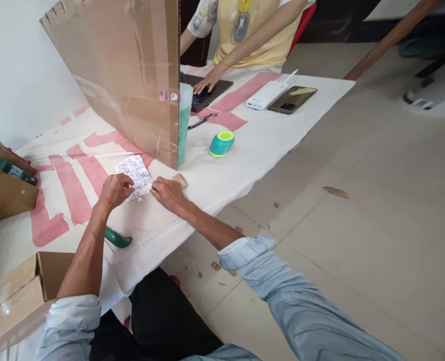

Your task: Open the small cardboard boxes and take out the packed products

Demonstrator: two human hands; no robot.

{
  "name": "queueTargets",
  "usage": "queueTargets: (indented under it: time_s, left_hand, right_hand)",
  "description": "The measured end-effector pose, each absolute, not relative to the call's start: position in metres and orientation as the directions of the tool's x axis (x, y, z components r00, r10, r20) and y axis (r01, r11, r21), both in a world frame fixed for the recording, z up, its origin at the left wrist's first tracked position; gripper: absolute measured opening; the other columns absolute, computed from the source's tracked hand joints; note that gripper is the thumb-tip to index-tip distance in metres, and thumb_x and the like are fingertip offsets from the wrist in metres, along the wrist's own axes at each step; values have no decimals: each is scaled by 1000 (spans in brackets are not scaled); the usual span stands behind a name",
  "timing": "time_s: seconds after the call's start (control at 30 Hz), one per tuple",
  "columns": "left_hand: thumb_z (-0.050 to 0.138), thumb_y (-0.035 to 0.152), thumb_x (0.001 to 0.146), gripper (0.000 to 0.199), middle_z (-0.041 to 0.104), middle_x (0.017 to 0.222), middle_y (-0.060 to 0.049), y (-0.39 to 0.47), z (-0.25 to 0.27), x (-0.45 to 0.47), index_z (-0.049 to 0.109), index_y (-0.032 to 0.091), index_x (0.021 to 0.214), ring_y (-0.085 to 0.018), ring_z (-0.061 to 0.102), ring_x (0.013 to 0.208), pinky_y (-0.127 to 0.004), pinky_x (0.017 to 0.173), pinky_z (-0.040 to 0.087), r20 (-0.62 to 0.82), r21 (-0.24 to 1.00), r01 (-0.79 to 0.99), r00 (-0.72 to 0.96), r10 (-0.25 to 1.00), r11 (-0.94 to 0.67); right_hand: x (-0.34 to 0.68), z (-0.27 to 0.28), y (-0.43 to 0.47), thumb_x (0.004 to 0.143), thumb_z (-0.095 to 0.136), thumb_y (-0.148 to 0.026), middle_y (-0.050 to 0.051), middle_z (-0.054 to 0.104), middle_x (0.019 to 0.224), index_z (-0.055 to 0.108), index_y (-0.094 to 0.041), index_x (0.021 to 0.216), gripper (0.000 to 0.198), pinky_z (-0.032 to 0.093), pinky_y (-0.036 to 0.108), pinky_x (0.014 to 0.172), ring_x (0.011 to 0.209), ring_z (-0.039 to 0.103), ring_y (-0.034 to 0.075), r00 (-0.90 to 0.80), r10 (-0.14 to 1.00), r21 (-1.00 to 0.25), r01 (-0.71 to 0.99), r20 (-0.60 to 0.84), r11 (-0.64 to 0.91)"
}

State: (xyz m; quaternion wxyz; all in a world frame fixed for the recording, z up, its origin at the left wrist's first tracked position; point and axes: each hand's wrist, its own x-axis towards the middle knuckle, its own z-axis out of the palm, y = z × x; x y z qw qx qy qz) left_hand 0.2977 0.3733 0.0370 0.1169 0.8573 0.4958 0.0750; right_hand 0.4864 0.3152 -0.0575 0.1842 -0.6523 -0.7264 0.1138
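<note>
A white sheet of paper (135, 169) printed with small blue outlines lies on the cloth-covered table between my hands. My left hand (115, 191) is at its left edge, fingers curled toward the thumb; anything between them is too small to make out. On the right side, my right hand (169, 194) has its fingers pressed together on the paper's edge. Small printed scraps (138, 198) lie just below the sheet. Beyond my right knuckles is a small brown cardboard piece (180, 179). A green curved handle (117, 237) rests near my left forearm.
A tall cardboard panel (132, 75) stands across the table, beside a translucent green cup (184, 120). A teal speaker (221, 144), a phone (293, 99), a white device (265, 95) and a laptop (210, 93) with another person's hand lie farther off. Cardboard boxes (15, 301) flank the left.
</note>
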Motion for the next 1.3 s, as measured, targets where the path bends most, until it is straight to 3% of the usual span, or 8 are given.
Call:
queueTargets:
  time_s: [0.2,0.3,0.53,0.7,0.87,0.97,1.13,1.3]
  left_hand:
    - [83,19,77,43,75,108,-7,357,25,307,74,22,118,-28,70,97,-36,80,52,-122,57,824,566,815,-564]
    - [81,21,80,40,73,109,-8,358,22,306,72,22,119,-29,69,100,-37,82,52,-95,27,812,582,808,-582]
    - [72,26,89,12,74,92,-6,373,13,298,79,21,97,-23,67,82,-34,74,49,21,196,804,569,822,-561]
    - [65,20,89,17,76,88,-8,381,9,298,81,20,85,-23,68,83,-34,77,51,104,269,772,571,815,-575]
    - [54,11,87,31,78,100,-10,386,16,300,83,18,95,-22,70,84,-33,79,53,222,308,761,526,821,-571]
    - [55,11,86,29,78,100,-9,386,26,300,83,18,94,-20,68,77,-33,76,53,314,359,756,454,834,-547]
    - [61,19,88,22,78,87,-5,379,51,299,82,19,93,-21,68,74,-33,73,51,401,438,801,232,886,-408]
    - [66,31,91,19,70,68,-2,355,73,296,77,18,82,-19,63,66,-31,66,48,436,504,776,150,887,-379]
  right_hand:
    - [486,-55,313,110,50,-28,12,75,117,77,-18,110,29,36,35,73,101,69,25,-86,989,-397,909,119,126]
    - [486,-55,313,110,48,-29,11,75,116,77,-18,110,30,37,35,73,100,69,25,-91,988,-394,909,128,135]
    - [486,-56,312,110,48,-27,12,74,116,76,-19,110,30,36,35,74,98,67,25,-93,985,-395,907,148,145]
    - [485,-54,310,110,46,-25,11,74,115,77,-18,108,31,34,35,72,98,67,24,-83,984,-402,905,155,139]
    - [486,-55,309,110,45,-24,12,75,114,77,-18,106,33,33,34,72,98,67,24,-77,982,-407,902,170,142]
    - [486,-57,309,109,45,-23,11,74,115,76,-18,107,31,34,34,72,98,67,24,-81,980,-409,900,180,150]
    - [487,-58,309,106,56,-30,11,74,118,76,-19,108,22,36,33,74,103,68,24,-99,981,-428,889,167,163]
    - [486,-59,313,108,56,-31,10,74,119,75,-20,109,21,39,32,76,104,68,24,-96,984,-419,895,150,151]
